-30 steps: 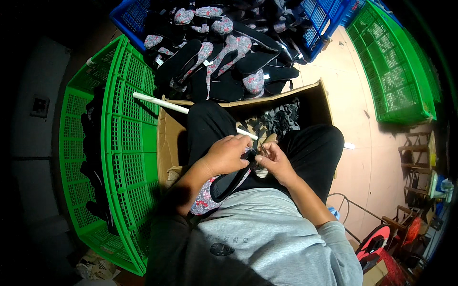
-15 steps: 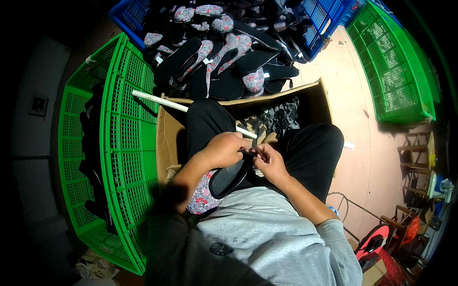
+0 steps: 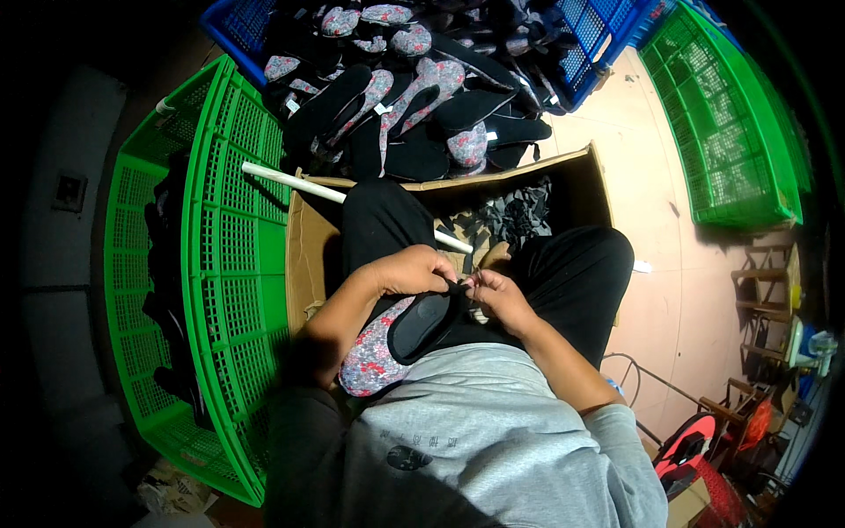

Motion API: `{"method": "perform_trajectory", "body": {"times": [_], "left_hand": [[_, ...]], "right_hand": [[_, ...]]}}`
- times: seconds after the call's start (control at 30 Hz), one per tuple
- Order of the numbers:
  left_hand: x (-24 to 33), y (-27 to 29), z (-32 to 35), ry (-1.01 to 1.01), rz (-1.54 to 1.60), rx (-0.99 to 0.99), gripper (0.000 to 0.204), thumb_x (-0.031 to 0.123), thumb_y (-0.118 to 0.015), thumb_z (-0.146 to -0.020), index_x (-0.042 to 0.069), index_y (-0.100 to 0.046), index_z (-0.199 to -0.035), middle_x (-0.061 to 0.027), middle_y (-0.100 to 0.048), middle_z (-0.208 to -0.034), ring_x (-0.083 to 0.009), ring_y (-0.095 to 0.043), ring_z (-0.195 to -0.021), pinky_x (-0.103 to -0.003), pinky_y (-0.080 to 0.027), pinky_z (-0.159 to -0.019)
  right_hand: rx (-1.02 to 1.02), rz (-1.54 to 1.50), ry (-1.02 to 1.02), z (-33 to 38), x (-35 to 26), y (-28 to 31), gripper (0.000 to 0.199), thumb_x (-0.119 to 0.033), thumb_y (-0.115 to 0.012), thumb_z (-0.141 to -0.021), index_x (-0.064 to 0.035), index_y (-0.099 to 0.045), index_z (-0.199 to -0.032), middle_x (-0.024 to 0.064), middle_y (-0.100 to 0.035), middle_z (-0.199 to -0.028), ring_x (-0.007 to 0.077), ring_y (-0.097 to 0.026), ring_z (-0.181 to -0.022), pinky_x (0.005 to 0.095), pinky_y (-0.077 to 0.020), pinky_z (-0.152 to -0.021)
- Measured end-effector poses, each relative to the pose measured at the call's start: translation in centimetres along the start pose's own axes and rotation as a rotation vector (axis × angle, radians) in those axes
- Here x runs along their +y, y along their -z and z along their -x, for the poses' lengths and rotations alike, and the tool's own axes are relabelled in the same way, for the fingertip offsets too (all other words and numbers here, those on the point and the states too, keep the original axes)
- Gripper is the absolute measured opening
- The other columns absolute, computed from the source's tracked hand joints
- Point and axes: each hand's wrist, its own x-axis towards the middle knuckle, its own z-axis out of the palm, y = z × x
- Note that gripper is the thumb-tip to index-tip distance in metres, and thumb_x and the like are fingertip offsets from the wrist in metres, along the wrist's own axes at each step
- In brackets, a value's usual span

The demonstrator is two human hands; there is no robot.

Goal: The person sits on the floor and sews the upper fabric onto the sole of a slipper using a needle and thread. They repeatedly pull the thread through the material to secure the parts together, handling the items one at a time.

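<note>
A cloth shoe with a grey-and-red floral toe (image 3: 373,359) and a black insole lies tilted across my lap, toe toward my belly. My left hand (image 3: 414,269) is closed, its thumb and fingers pinching the black edge at the shoe's heel end. Right beside it, my right hand (image 3: 495,295) pinches the same black edge with thumb and forefinger. Whether a small piece sits between those fingertips is too fine to make out.
Between my knees stands an open cardboard box (image 3: 600,189) with dark scraps (image 3: 519,216) inside. A white rod (image 3: 295,183) crosses it. Many similar shoes (image 3: 405,114) pile up beyond, by a blue crate (image 3: 236,35). Green crates stand left (image 3: 233,290) and right (image 3: 735,132).
The shoe has tilted a little, so more of its floral toe shows. Both hands have shifted slightly and stay at the black edge.
</note>
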Motion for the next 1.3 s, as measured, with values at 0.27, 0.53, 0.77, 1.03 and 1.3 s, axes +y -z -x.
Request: {"method": "perform_trajectory", "body": {"times": [0.27, 0.53, 0.77, 1.03, 1.3], "left_hand": [[-0.9, -0.1, -1.2, 0.185, 0.158, -0.1, 0.02, 0.0, -0.07, -0.08, -0.001, -0.073, -0.1, -0.0025, -0.071, -0.088, -0.01, -0.061, -0.082, -0.025, -0.049, -0.076], [-0.1, -0.2, -1.3, 0.237, 0.093, -0.094, 0.021, 0.002, -0.072, -0.079, 0.001, -0.074, -0.099, -0.0038, -0.072, -0.088, -0.011, -0.062, -0.081, -0.026, -0.049, -0.075], [0.0, -0.2, -1.4, 0.261, 0.094, -0.1, 0.022, 0.003, -0.072, -0.078, 0.001, -0.075, -0.099, -0.004, -0.071, -0.086, -0.0119, -0.061, -0.08, -0.025, -0.048, -0.074], [0.7, -0.1, -1.3, 0.281, 0.033, -0.089, 0.022, 0.005, -0.073, -0.076, 0.003, -0.076, -0.098, -0.0051, -0.071, -0.083, -0.0131, -0.061, -0.078, -0.026, -0.048, -0.073], [1.0, -0.3, -1.5, 0.297, 0.007, -0.094, 0.025, 0.007, -0.074, -0.076, 0.001, -0.074, -0.101, -0.0065, -0.071, -0.089, -0.016, -0.062, -0.083, -0.028, -0.049, -0.075]], "right_hand": [[0.006, 0.067, 0.266, -0.7, 3.3, 0.5, 0.036, 0.003, -0.07, -0.085, -0.0068, -0.054, -0.116, -0.0027, -0.054, -0.1, 0.0047, -0.05, -0.089, 0.0205, -0.0424, -0.083], [-0.014, 0.246, 0.5, 1.8, 0.7, 1.2, 0.036, -0.021, -0.057, -0.1, -0.0042, -0.043, -0.129, 0.0052, -0.054, -0.104, 0.0137, -0.053, -0.098, 0.0293, -0.0452, -0.089], [0.007, 0.8, 0.412, 3.2, 0.3, 1.1, 0.034, -0.027, -0.066, -0.094, -0.0069, -0.054, -0.12, 0.0151, -0.065, -0.095, 0.0271, -0.064, -0.087, 0.0337, -0.0495, -0.076], [0.094, 1.142, 0.489, 3.6, -2.8, -1.1, 0.029, -0.024, -0.073, -0.086, -0.0059, -0.063, -0.107, 0.0147, -0.068, -0.085, 0.0326, -0.067, -0.073, 0.0395, -0.0504, -0.062], [0.042, 1.316, 0.584, 3.1, -3.8, -1.4, 0.021, -0.017, -0.069, -0.086, -0.0059, -0.062, -0.102, 0.0145, -0.069, -0.091, 0.0341, -0.067, -0.084, 0.0424, -0.0518, -0.068]]}}
